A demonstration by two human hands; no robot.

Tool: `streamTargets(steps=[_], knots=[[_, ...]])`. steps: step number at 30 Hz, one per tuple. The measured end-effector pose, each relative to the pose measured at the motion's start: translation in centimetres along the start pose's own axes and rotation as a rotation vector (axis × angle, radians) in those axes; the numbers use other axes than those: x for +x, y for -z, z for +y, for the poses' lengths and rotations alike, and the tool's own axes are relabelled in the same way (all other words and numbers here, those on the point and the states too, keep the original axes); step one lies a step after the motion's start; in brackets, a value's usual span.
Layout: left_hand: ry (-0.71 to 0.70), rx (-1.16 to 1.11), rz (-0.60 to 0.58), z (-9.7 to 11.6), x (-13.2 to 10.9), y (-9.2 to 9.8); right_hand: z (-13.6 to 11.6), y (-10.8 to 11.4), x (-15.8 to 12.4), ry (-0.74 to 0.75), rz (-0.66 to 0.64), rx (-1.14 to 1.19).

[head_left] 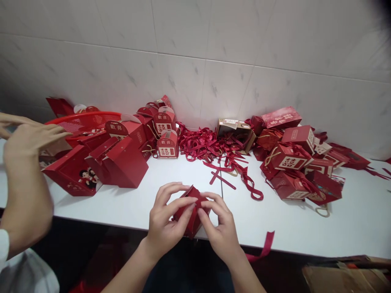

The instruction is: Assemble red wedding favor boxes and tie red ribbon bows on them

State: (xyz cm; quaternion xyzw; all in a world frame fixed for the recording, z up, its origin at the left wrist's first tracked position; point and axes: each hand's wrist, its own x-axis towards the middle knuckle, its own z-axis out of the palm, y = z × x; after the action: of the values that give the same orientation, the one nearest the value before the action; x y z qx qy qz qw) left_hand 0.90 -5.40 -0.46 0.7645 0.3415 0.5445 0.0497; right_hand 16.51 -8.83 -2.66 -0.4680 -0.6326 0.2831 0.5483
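A small dark red box point(193, 221) stands at the front edge of the white table, between my hands. My left hand point(171, 215) grips it from the left, with thumb and fingertips on its top. On the other side my right hand point(219, 219) holds the box too, its thumb and fingers bent against the top and right side. The fingertips of both hands nearly meet over the top folds. Just behind and to the right, cut ribbon pieces point(224, 180) lie on the table.
Red gift boxes point(124, 162) and a red basket point(88, 120) stand left, with another person's arm point(26, 183) reaching over. A ribbon heap point(198, 143) lies by the wall. More boxes point(293, 158) pile up right. One ribbon point(266, 245) hangs off the front edge.
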Motion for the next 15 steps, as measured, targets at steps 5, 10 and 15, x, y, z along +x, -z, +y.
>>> streamTargets(steps=[5,10,15], knots=[[0.319,0.012,-0.024,-1.3,-1.2,-1.0,-1.8,1.2,-0.9,0.066,0.036,0.222],[0.567,-0.058,-0.085,-2.5,-2.5,-2.8,-3.8,3.2,-2.0,0.235,0.149,0.304],[0.578,-0.064,-0.079,-2.8,-2.8,-3.6,-5.0,4.5,-2.6,0.294,0.163,0.309]])
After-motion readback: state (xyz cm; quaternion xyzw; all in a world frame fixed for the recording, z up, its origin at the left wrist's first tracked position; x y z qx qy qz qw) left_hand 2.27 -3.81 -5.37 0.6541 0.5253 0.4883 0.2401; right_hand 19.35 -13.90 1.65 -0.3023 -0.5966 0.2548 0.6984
